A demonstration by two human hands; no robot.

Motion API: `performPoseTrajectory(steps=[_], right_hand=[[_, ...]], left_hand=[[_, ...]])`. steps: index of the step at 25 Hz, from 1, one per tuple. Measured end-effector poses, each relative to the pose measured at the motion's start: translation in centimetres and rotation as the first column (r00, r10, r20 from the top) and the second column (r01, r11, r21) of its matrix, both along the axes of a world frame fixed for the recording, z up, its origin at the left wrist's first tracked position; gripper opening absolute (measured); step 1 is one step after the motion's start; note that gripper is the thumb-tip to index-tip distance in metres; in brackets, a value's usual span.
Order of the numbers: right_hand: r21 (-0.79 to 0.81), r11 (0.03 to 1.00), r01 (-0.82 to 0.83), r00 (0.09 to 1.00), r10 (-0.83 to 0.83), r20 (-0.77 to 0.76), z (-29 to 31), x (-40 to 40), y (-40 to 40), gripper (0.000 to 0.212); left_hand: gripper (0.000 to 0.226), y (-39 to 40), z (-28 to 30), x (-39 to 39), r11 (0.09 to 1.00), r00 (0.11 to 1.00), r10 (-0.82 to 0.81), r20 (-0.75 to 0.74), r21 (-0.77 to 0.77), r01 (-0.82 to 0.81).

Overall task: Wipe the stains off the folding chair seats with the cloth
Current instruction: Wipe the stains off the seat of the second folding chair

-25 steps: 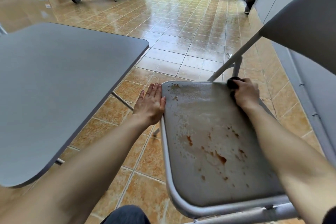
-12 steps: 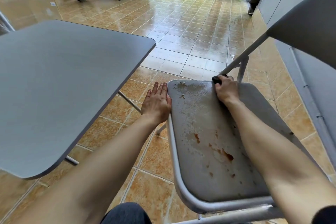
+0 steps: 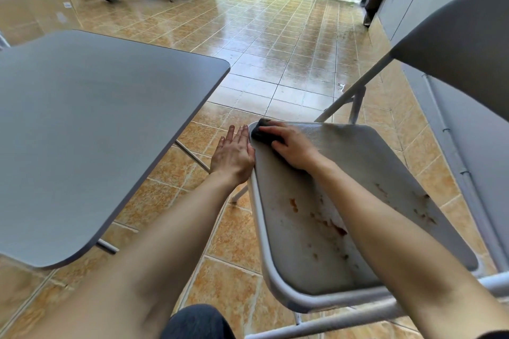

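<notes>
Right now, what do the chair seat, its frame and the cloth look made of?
Chair seat: grey pebbled vinyl or plastic, matte, stained. Frame: light-painted metal tube, smooth, slight sheen. Cloth: dark and soft-looking, bunched under the right hand; fabric or sponge unclear.

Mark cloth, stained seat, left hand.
cloth (image 3: 259,132), head view, dark part showing past the fingertips.
stained seat (image 3: 303,242), head view, grey middle of the seat.
left hand (image 3: 234,154), head view, back of the hand.
</notes>
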State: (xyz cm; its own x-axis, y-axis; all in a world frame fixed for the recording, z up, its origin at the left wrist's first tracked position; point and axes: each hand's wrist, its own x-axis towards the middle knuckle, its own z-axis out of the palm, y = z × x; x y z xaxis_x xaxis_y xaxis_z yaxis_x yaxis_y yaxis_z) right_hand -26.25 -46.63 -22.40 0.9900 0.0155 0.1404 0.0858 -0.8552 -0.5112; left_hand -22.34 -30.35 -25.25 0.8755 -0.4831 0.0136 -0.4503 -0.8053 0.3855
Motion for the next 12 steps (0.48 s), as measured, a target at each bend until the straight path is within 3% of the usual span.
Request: performPoseTrajectory(steps=[6,9,12], right_hand=[[-0.103,0.995,0.005,1.000,-0.003,0.015,-0.2,-8.5,0.8,0.052],[-0.166,0.953,0.254,0.967,-0.250,0.045,-0.7,-11.0,-3.4,0.051],[-0.104,0.839,0.533,0.845,-0.535,0.013,-0.7,-10.3,-4.9,0.046]], left_hand=[[0.057,0.5,-0.2,0.2,0.999,0.999,-0.028,-0.025,-0.032,0.027],[0.057,0.4,0.0,0.1,0.999,0.998,-0.038,-0.045,-0.024,0.037],[0.058,1.4,-0.2,-1.1,0.996,0.994,-0.094,-0.053,-0.012,0.094]])
